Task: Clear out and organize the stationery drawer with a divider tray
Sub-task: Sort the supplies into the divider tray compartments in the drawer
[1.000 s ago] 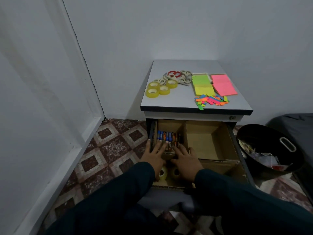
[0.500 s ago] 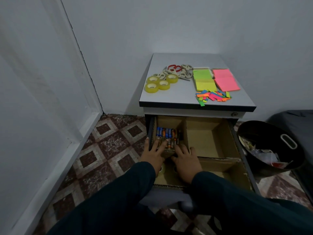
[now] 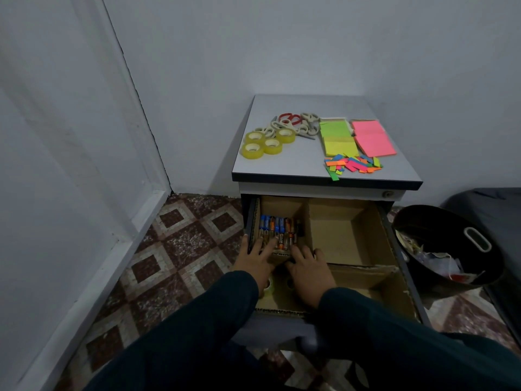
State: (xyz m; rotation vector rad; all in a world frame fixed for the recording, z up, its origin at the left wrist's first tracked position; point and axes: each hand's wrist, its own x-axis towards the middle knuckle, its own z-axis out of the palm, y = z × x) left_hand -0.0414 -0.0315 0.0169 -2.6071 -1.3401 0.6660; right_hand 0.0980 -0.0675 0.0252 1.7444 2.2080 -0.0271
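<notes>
The drawer [image 3: 400, 249] stands pulled out below the desk [image 3: 282, 170], lined with a cardboard divider tray [image 3: 349, 235] that splits it into several compartments. In the far left compartment lies a packed row of batteries [image 3: 277, 227]. The left hand [image 3: 258, 259] reaches over the near cardboard wall of that compartment, its fingers [image 3: 269, 245] spread straight and resting on the near ends of the batteries. Just right of it, the right hand [image 3: 308, 268] lies flat with its fingers extended toward the same batteries; neither hand grips anything, both look to be pressing or evening the row. Under the left wrist, in the near left compartment, part of a tape roll shows; how many are there I cannot tell. The far right compartment looks bare, as does the visible part of the near right one.

On the desk, going left to right: 4 yellow tape rolls [image 3: 266, 143], a heap of scissors [image 3: 293, 124], green and yellow sticky notes [image 3: 338, 139], pink sticky notes [image 3: 372, 138], and near them a scatter of coloured page flags [image 3: 352, 165]. A black bin [image 3: 439, 249] with scraps sits on the floor at the right.

Judging by this, the clearing out is done and the tray is fitted, but sorting is at an early stage: the batteries are placed, while tape, scissors, notes and flags are yet to go in
</notes>
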